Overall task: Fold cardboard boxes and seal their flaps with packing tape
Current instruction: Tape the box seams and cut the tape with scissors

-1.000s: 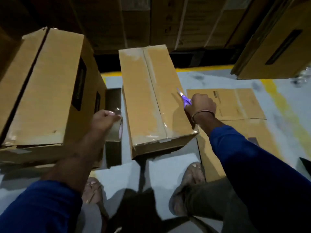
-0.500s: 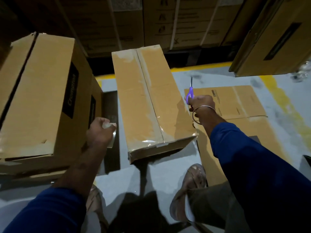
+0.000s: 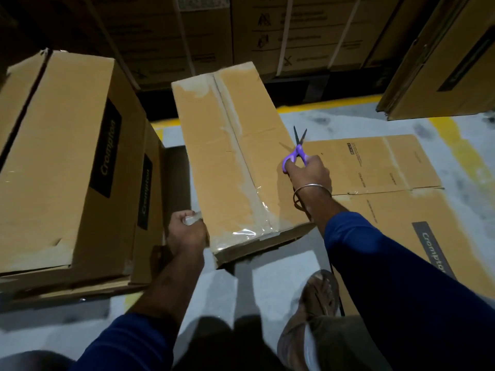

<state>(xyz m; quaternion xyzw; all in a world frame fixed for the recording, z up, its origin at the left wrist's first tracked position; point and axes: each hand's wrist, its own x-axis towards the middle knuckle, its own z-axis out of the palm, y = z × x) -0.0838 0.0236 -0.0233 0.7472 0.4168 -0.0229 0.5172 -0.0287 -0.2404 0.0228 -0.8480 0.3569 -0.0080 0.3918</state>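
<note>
1. At 5 o'clock, nearest the camera, a sandalled foot (image 3: 318, 295) stands on the grey floor (image 3: 284, 266), at the edge of a flattened carton (image 3: 417, 236) printed "Crompton".
2. At 7 o'clock the left hand (image 3: 186, 232) curls its fingers round a roll of clear packing tape (image 3: 193, 218), right against the near left corner of the sealed box (image 3: 235, 156).
3. That box sits at centre, clear tape running along its middle seam and over its near edge.
4. At 3 o'clock the right hand (image 3: 310, 171), a metal bangle (image 3: 312, 190) on its wrist, grips purple-handled scissors (image 3: 297, 149), blades slightly parted and pointing away, just beside the box's right edge.
5. At 9 o'clock stands a larger Crompton box (image 3: 67, 156).
6. From 11 to 1 o'clock, stacked cartons (image 3: 254, 36) line the back.
</note>
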